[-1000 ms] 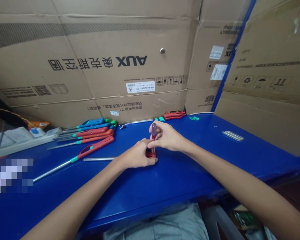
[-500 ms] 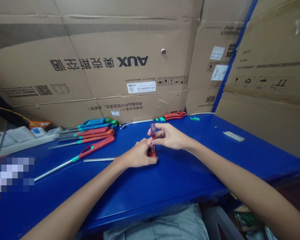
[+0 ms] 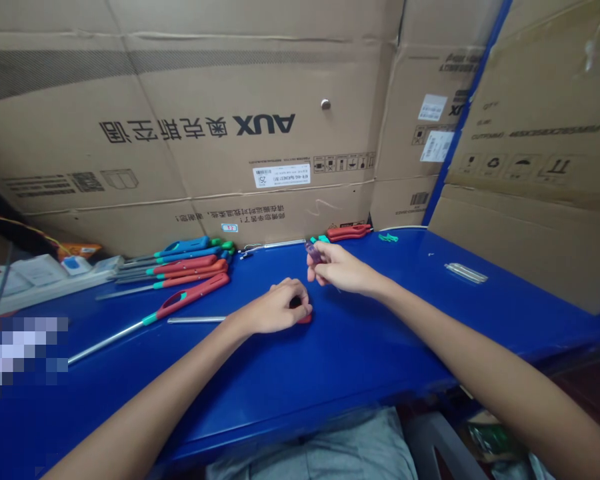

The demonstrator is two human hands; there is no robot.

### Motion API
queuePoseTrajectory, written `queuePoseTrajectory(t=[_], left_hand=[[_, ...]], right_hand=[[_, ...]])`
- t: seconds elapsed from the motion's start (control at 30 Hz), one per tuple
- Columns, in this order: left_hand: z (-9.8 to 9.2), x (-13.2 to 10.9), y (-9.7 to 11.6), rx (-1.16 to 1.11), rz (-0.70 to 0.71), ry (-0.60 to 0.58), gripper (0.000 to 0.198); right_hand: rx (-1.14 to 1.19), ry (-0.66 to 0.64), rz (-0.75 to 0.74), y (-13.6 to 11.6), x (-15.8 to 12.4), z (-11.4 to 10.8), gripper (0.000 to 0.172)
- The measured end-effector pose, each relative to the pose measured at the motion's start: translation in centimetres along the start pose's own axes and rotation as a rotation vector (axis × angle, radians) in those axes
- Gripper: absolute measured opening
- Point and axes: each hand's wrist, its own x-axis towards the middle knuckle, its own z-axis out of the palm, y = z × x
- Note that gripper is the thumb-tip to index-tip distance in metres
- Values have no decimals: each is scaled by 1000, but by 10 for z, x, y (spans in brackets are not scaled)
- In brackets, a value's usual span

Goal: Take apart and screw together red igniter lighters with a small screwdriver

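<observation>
My left hand [image 3: 277, 308] is curled over a small red part [image 3: 305, 319] that rests on the blue table [image 3: 330, 360]; only the part's edge shows under the fingers. My right hand [image 3: 336, 268] is closed on a small screwdriver with a purple handle [image 3: 313, 253], held tilted just above the table and a little behind and right of the red part. The screwdriver's tip is hidden by the fingers.
A pile of long lighters with red, blue and green handles [image 3: 180, 267] lies at the left, one [image 3: 150, 317] and a loose metal tube [image 3: 197, 319] nearer me. Red handle parts [image 3: 349, 231] and a clear bag [image 3: 465, 272] lie farther right. Cardboard boxes [image 3: 260, 120] wall the back.
My right hand has lifted the screwdriver off the red part and tilted it back to the right. My left hand stays on the red part, fingers curled more.
</observation>
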Motion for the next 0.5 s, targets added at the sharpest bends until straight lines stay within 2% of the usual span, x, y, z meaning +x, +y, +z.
queuePoseTrajectory(t=[0.27, 0.5], left_hand=[[-12, -7, 20, 360, -137, -129, 24], [-15, 5, 27, 762, -42, -198, 34]], right_hand=[[-163, -53, 21, 9, 1, -2, 17], [-195, -51, 50, 10, 3, -1, 18]])
